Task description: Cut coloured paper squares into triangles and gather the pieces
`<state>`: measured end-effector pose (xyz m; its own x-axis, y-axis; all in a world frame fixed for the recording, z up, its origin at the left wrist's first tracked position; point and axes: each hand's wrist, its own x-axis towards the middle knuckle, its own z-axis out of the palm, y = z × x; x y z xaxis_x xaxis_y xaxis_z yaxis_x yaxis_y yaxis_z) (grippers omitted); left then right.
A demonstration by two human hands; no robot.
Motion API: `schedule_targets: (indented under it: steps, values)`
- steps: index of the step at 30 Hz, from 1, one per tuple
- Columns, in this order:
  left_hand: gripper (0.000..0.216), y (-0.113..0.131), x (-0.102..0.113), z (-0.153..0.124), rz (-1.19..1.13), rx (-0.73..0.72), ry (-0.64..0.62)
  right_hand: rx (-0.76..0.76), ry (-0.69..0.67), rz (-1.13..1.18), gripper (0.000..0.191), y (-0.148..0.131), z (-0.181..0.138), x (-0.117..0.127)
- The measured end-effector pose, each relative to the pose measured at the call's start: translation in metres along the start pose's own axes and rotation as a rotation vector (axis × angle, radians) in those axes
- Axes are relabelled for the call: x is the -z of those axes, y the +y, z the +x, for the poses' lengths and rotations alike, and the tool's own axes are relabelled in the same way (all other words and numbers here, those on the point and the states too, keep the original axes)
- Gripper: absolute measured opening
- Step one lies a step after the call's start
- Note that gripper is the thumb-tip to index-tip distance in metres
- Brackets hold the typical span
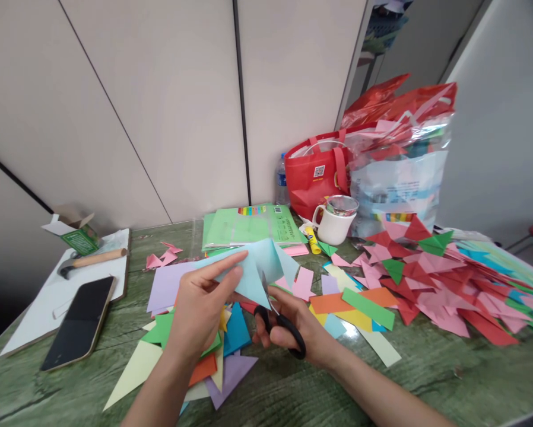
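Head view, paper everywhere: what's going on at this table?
A person is cutting a light blue sheet. The left hand holds it up, and the right hand works black-handled scissors at its lower edge. Coloured offcuts lie on the green table beneath; folded red and pink triangles are heaped to the right.

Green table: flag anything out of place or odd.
A hammer lies on the white board at the left, beside a phone; odd among paper scraps. A yellow glue stick lies tipped beside the mug.
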<state>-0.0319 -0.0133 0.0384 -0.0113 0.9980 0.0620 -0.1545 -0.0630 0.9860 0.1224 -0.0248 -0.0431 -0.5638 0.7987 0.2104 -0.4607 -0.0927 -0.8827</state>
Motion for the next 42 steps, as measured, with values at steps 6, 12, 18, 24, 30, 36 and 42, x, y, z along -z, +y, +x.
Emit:
schedule_targets:
  steps: [6, 12, 18, 24, 30, 36, 42]
  values:
    - [0.027, 0.002, -0.004, -0.004, 0.077, 0.045, -0.046, 0.103, 0.009, 0.001, 0.063, 0.003, 0.003, 0.001]
    - [0.024, 0.0, -0.007, -0.007, 0.129, 0.035, -0.091, 0.164, 0.126, -0.104, 0.039, -0.001, 0.002, -0.004]
    - [0.019, 0.0, -0.008, -0.006, 0.124, 0.027, -0.116, 0.156, 0.138, -0.101, 0.04, -0.005, 0.0, -0.005]
    - [0.02, -0.001, -0.009, -0.009, 0.165, 0.009, -0.119, 0.117, 0.161, -0.032, 0.043, -0.005, 0.0, -0.006]
    - [0.021, -0.006, -0.008, -0.008, 0.267, -0.009, -0.119, 0.105, 0.221, -0.046, 0.044, -0.003, 0.0, -0.005]
    - [0.021, -0.008, -0.008, -0.009, 0.262, 0.002, -0.117, 0.101, 0.232, -0.014, 0.044, -0.003, 0.001, -0.006]
    - [0.022, -0.009, -0.01, -0.009, 0.279, -0.016, -0.112, 0.097, 0.258, 0.033, 0.053, -0.001, 0.001, -0.005]
